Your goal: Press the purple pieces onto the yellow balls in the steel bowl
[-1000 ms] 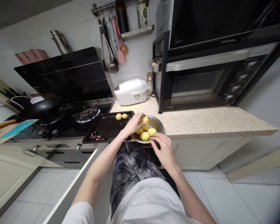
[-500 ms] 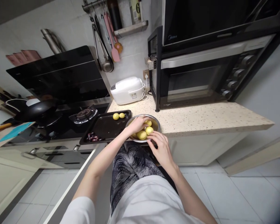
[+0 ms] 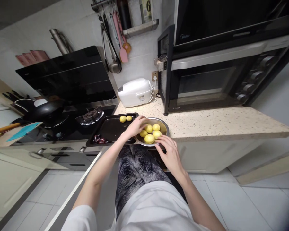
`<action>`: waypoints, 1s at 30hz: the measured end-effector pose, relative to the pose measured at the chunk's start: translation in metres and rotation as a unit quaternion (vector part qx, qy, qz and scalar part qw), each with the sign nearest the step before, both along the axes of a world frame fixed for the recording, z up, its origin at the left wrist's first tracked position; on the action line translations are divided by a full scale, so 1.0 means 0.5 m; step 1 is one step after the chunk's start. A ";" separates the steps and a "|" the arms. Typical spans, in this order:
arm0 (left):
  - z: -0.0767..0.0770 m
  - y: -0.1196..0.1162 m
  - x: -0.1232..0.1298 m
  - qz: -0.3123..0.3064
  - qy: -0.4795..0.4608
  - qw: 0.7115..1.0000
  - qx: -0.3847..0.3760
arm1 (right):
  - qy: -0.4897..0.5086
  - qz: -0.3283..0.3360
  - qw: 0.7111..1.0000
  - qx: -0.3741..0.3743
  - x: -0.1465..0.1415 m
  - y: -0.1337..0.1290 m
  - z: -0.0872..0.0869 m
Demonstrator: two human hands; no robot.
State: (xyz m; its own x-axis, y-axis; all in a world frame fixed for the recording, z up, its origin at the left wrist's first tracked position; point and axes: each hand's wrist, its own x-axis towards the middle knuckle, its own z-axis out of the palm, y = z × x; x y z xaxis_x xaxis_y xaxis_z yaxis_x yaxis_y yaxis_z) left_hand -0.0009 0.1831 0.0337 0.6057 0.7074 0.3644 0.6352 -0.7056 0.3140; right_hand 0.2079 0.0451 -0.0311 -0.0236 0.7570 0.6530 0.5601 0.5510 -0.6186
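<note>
A metal bowl (image 3: 165, 125) at the counter's front edge holds several small yellow potatoes (image 3: 149, 138). Over the bowl's left side is my left hand (image 3: 136, 126), fingers bent together and pointing right; whatever lies under them is hidden. My right hand (image 3: 168, 148) grips the bowl's front right rim, fingertips inside against a potato and thumb low at the rim. Left of the bowl, partly under it, a black baking tray (image 3: 110, 128) carries two more yellow potatoes (image 3: 125, 118) at its back right and a pile of dark reddish pieces (image 3: 100, 140) at its front left.
A white appliance (image 3: 136, 93) with a cord stands behind the tray. To the right is a black rack with an oven (image 3: 207, 83). The gas stove (image 3: 90, 115) and a wok (image 3: 44, 112) lie left. Utensils (image 3: 114, 65) hang on the wall. Below is an open drawer (image 3: 74, 189).
My left hand has drawn back leftward from the middle of the bowl to its left rim, uncovering more potatoes. My right hand keeps its place at the bowl. The view has shifted slightly.
</note>
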 end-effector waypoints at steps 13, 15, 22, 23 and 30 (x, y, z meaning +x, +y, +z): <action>-0.017 0.109 -0.147 0.232 0.126 0.965 0.004 | -0.011 -0.009 1.000 0.002 -0.002 0.001 -0.001; -0.026 0.117 -0.147 0.237 0.135 0.962 0.004 | -0.014 -0.010 1.000 0.002 -0.002 0.001 -0.002; -0.038 0.132 -0.139 0.244 0.142 0.959 0.007 | -0.017 -0.008 1.000 -0.001 -0.001 0.001 -0.002; -0.038 0.132 -0.139 0.243 0.140 0.960 0.006 | -0.017 -0.008 1.000 -0.001 -0.001 0.001 -0.002; -0.043 0.115 -0.138 0.256 0.102 0.961 -0.017 | -0.017 -0.007 1.000 -0.001 -0.001 0.002 -0.002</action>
State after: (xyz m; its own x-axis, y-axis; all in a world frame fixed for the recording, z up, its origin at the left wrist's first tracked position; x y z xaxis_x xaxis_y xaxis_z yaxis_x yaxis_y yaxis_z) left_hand -0.0699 0.2407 0.0121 0.2324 0.9409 0.2463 0.9471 -0.2765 0.1627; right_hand 0.2074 0.0460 -0.0322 -0.0342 0.7589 0.6503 0.5886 0.5412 -0.6005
